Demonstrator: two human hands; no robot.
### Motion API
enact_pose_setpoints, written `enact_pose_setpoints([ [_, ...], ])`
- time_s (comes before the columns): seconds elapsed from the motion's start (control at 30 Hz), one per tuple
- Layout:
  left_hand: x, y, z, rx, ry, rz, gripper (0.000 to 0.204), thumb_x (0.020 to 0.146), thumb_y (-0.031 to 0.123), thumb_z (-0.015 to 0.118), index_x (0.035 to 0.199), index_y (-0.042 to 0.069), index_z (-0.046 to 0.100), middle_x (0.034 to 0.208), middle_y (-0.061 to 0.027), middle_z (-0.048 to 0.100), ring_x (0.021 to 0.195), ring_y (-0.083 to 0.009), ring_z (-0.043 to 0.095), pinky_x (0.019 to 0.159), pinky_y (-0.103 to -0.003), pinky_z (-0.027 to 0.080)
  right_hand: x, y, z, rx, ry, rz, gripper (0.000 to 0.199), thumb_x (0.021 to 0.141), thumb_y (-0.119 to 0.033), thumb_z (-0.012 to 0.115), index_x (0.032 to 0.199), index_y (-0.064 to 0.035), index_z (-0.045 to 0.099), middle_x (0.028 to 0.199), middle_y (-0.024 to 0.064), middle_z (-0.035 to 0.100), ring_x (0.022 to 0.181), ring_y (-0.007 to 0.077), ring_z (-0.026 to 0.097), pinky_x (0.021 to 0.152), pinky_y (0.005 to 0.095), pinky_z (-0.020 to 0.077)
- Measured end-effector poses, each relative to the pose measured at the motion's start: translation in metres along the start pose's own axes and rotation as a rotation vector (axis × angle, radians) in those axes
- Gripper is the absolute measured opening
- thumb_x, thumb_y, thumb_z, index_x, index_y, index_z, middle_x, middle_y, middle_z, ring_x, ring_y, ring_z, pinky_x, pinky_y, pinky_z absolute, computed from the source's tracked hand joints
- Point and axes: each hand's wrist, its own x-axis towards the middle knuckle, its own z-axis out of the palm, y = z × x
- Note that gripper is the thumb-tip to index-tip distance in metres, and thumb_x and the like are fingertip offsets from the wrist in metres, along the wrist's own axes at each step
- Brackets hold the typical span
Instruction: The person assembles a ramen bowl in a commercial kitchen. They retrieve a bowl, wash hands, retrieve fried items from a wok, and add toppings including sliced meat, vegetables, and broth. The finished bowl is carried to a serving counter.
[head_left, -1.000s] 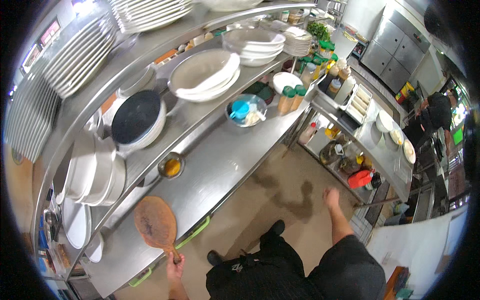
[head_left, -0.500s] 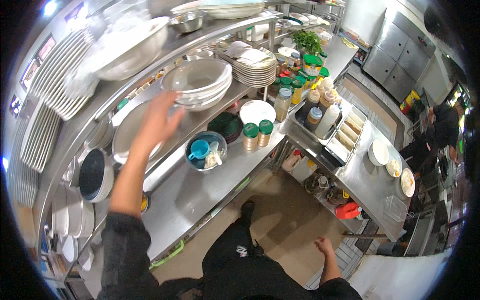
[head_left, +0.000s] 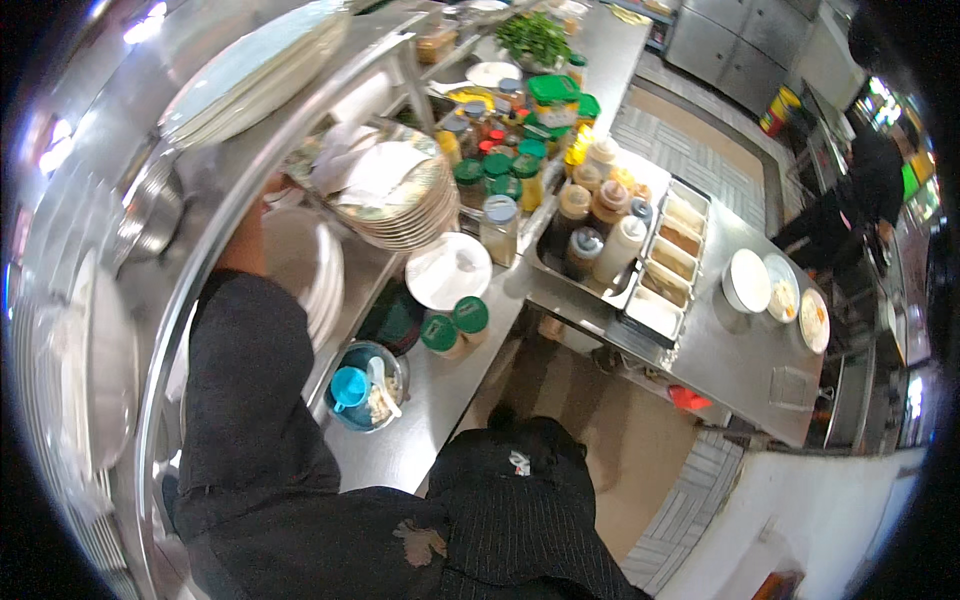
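Note:
My left arm reaches up into the shelf rack at left, its black sleeve (head_left: 245,380) passing the metal rail. Bare skin of my left hand (head_left: 247,238) shows behind that rail; its fingers are hidden, so what they touch is not visible. Right beside it stand stacked white bowls (head_left: 325,285). A stack of patterned plates (head_left: 415,215), topped with crumpled white paper (head_left: 375,180), is just beyond. Below on the counter sits a metal bowl (head_left: 345,418) with a blue cup (head_left: 350,386) and a white spoon. My right hand is out of view.
Two green-lidded shakers (head_left: 441,336) and a white dish (head_left: 450,290) stand on the counter. Beyond are several jars, squeeze bottles (head_left: 622,245) and a tray of containers (head_left: 668,268). White bowls (head_left: 747,281) sit at right. A person (head_left: 850,180) stands at far right.
My left hand has moved forward and deeper into the rack, past the bowls. My body leans in closer to the shelves. The right hand has left the view.

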Motion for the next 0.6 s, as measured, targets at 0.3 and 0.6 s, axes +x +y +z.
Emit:
enact_pose_setpoints([
  [0.3, 0.007, -0.04, -0.013, 0.029, 0.046, -0.026, 0.08, 0.091, 0.052, 0.07, 0.151, 0.003, 0.049, 0.156, -0.0217, 0.047, 0.142, -0.0358, 0.047, 0.117, -0.041, 0.037, 0.002, -0.08, 0.024, -0.132, -0.09, -0.145, 0.019, 0.097, -0.017, 0.058, 0.094, -0.002, 0.068, 0.076, 0.0073, 0.065, 0.059, 0.0182, 0.059, 0.055, 0.0357, 0.049],
  [0.6, -0.101, -0.001, -0.055, -0.14, 0.402, 0.086, 0.082, 0.092, 0.056, 0.069, 0.152, 0.004, 0.048, 0.159, -0.0202, 0.044, 0.146, -0.0355, 0.043, 0.118, -0.041, 0.034, 0.152, -0.296, -0.037, -0.207, -0.124, -0.632, 0.021, 0.1, -0.023, 0.062, 0.088, -0.0056, 0.066, 0.071, 0.0026, 0.066, 0.057, 0.0148, 0.061, 0.051, 0.0298, 0.0473],
])
